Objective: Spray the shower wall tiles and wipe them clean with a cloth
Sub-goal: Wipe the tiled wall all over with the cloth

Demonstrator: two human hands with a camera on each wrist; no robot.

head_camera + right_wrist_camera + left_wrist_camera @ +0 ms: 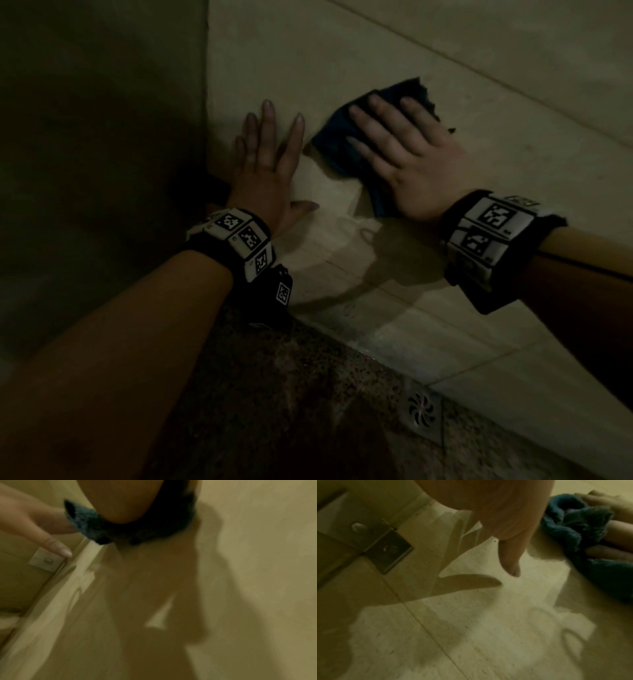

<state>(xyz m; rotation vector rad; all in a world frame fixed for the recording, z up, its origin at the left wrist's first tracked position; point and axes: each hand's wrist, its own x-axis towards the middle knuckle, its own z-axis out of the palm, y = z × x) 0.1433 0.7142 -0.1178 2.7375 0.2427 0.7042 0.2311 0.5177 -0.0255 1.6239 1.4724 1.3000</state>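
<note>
Nearest, both forearms reach forward and down over the dark speckled floor [281,404] and its round metal drain [422,413], each wrist wrapped in a black band with printed markers. Beyond them the left hand [270,161] lies flat on the pale wall tiles [428,44] close to the corner, fingers straight and spread, thumb out to the side, holding nothing. Just beside it, the right hand [404,154] presses a dark blue cloth [337,147] against the same tiles with extended, slightly parted fingers; the cloth's ragged edge pokes out past the fingertips.
</note>
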